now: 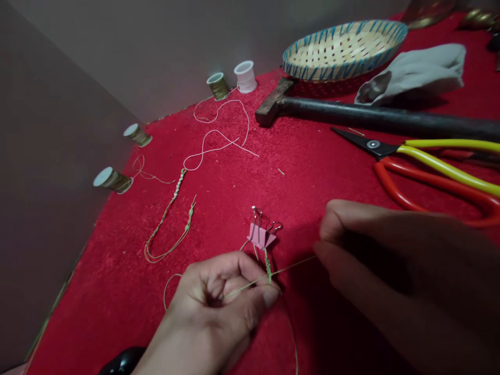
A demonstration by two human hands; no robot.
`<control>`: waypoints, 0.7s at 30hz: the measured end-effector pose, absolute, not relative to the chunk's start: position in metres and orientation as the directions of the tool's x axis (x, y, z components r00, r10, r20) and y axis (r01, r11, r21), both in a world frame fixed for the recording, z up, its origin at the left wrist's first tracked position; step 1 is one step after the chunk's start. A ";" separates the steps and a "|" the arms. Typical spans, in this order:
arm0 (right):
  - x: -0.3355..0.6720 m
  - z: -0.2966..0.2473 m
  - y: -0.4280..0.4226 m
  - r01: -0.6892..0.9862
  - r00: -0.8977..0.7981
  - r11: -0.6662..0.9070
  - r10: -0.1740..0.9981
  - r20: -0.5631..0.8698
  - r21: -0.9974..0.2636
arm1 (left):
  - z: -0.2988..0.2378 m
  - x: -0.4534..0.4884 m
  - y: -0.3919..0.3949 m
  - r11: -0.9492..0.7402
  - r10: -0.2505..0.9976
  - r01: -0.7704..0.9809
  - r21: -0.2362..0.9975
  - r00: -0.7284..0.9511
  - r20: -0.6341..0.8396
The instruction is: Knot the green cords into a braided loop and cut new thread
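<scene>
A pink binder clip (261,236) lies on the red cloth and grips the top of a short green knotted cord (267,264). My left hand (230,297) pinches the cord's lower end between thumb and fingers, just below the knots. From there a thin green thread (295,263) stretches to the right, where my right hand (371,255) pinches its end. The thread looks taut between both hands. Another strand hangs down past my left thumb, and a loop of thread shows left of my left wrist.
Farther back lie a finished-looking braided cord (160,224), thread spools (217,86), a white spool (246,77) and a hammer (273,101). To the right are yellow-and-red-handled scissors (385,148), a woven basket (344,49) and a grey cloth pouch (422,73). A black object (123,360) sits bottom left.
</scene>
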State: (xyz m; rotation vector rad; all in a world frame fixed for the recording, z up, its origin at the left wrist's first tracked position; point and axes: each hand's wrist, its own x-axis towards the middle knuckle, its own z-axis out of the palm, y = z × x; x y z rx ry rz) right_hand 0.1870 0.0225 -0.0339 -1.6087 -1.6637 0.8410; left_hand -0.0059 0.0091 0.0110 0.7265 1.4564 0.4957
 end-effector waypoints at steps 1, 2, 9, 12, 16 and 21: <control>0.183 -0.029 0.024 0.600 -0.033 0.101 0.994 0.102 -0.793 | 0.012 -0.006 0.009 0.701 0.699 0.114 0.704 0.084 -0.710; 0.180 -0.026 0.024 0.625 -0.037 0.195 0.975 0.221 -0.756 | 0.012 -0.006 0.008 0.706 0.695 0.106 0.700 0.089 -0.714; 0.167 -0.025 0.022 0.644 -0.322 0.550 0.825 0.463 -0.532 | 0.003 -0.010 0.009 0.726 0.670 0.048 0.686 0.174 -0.722; 0.166 -0.026 0.021 0.615 -0.360 0.627 0.763 0.537 -0.477 | 0.004 -0.013 0.009 0.716 0.676 0.034 0.697 0.216 -0.705; 0.165 -0.032 0.017 0.580 -0.358 0.640 0.756 0.548 -0.505 | 0.009 -0.014 0.008 0.693 0.710 -0.045 0.720 0.219 -0.669; 0.162 -0.044 0.009 0.586 -0.372 0.641 0.756 0.538 -0.495 | -0.001 -0.014 0.008 0.680 0.726 -0.074 0.730 0.208 -0.655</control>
